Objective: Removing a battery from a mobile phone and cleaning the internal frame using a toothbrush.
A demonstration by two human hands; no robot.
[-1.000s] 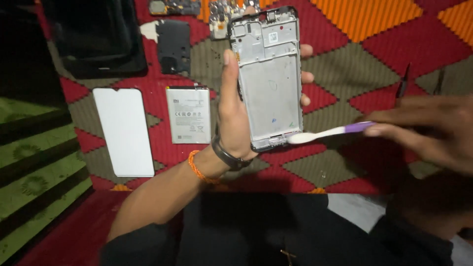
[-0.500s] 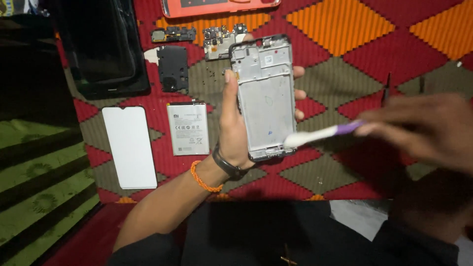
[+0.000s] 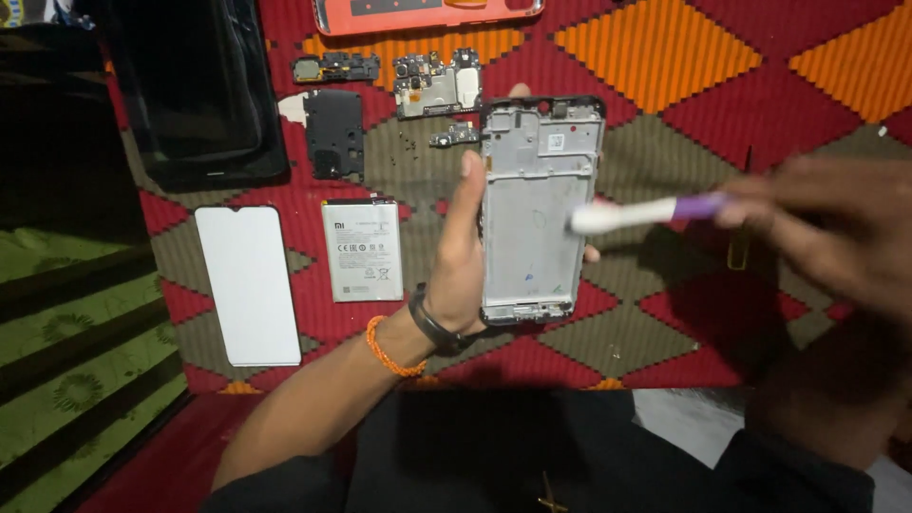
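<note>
My left hand (image 3: 458,275) holds a stripped grey phone frame (image 3: 530,218) upright by its edges, inner side facing me. An orange cord and a dark band circle that wrist. My right hand (image 3: 836,233), blurred, grips a white and purple toothbrush (image 3: 646,212). Its white head rests at the frame's right edge, about halfway up.
On the red, orange and olive patterned mat (image 3: 703,85) lie a white screen panel (image 3: 249,285), a grey battery (image 3: 362,250), a black cover plate (image 3: 334,133), small circuit boards (image 3: 437,85), a black phone case (image 3: 195,90) and an orange back cover (image 3: 427,11). A thin tool (image 3: 741,237) lies under my right hand.
The toothbrush head has moved up from the frame's bottom edge to its middle right side. The view has shifted, so the mat and parts sit lower in the picture.
</note>
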